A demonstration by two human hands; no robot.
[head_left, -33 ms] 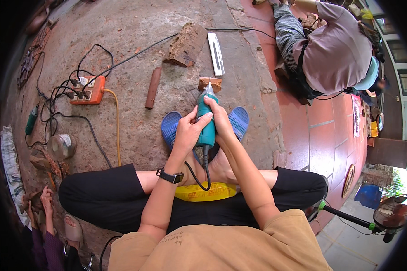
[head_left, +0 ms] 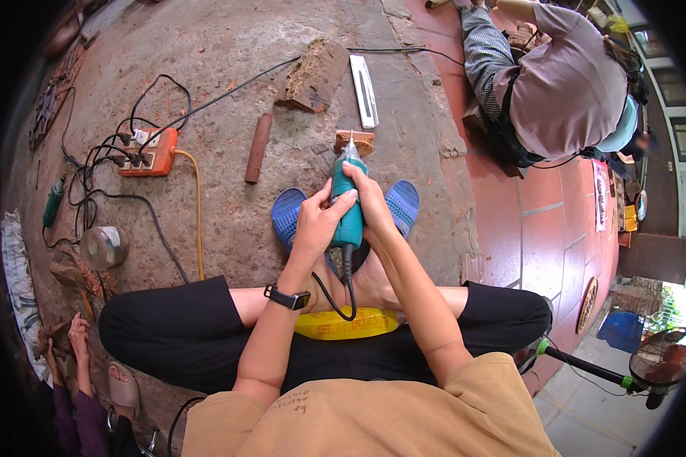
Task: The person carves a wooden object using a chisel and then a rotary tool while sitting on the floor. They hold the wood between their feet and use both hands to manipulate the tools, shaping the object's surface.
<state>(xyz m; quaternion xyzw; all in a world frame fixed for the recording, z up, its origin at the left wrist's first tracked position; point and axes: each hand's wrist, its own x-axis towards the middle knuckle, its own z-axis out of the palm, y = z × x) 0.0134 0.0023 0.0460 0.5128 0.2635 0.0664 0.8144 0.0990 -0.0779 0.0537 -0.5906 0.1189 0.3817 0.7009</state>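
Note:
Both my hands grip a teal corded die grinder [head_left: 349,221] in front of my crossed legs. My left hand [head_left: 317,218] wraps its left side, the thumb lying across the body. From the right, my right hand [head_left: 371,199] closes round the front part near the grey nose. The thin bit points away from me, over a small reddish-brown wood block [head_left: 355,142] on the ground. Whether its tip touches the wood I cannot tell. A black cord loops from the grinder's back end over a yellow item [head_left: 347,324] between my legs. Blue sandals [head_left: 402,204] show on either side.
A rough wood chunk [head_left: 314,75], a white case [head_left: 363,91] and a reddish wood stick [head_left: 258,148] lie ahead. Left are an orange power strip [head_left: 151,156], tangled cords and a round container [head_left: 104,247]. Another person [head_left: 564,84] sits far right; another's hands [head_left: 76,339] work lower left.

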